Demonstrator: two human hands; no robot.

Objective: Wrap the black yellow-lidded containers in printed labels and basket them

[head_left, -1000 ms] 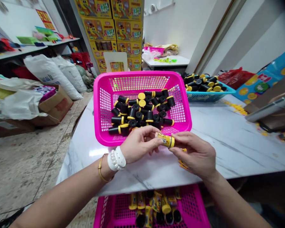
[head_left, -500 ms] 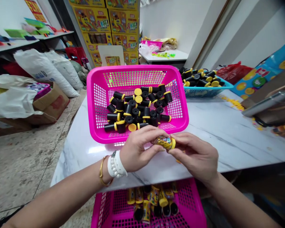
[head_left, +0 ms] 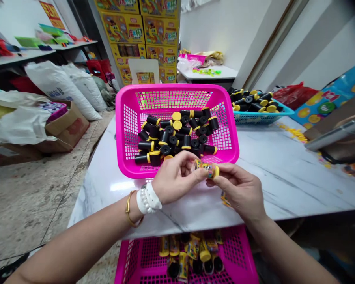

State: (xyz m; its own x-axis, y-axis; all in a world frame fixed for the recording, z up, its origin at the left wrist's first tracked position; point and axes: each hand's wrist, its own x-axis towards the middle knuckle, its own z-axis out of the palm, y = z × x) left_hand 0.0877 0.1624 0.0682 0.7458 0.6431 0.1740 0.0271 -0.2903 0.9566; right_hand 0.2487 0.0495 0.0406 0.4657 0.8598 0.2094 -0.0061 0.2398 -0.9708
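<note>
Tabletop (head_left: 284, 173): white marbled slab, carrying the baskets and both hands.

Pink basket (head_left: 127, 130): at 12 o'clock from the hands, its near rim just beyond the fingers; holds a loose heap of black tubes (head_left: 177, 136) with yellow caps, none labelled.

Lower pink basket (head_left: 242, 260): at 6 o'clock, below the tabletop edge; holds tubes with coloured labels (head_left: 192, 252).

Blue basket (head_left: 258, 116): at 2 o'clock, well apart; more black and yellow tubes.

Left hand (head_left: 174, 177): white bead bracelet and gold bangle at the wrist; thumb and fingers pinched on the left end of the labelled tube (head_left: 206, 169).

Right hand (head_left: 239, 189): fingertips pinched on the tube's yellow-capped right end.

Labelled tube: held level between both hands, just above the tabletop, near the pink basket's front rim; a coloured label covers its body.

Step, as judged: the label is being pressed and smoothed round the tube. The next move likely calls for a firm rub along the label's seam; whether any edge stands loose cannot be told, since fingers hide it.
</note>
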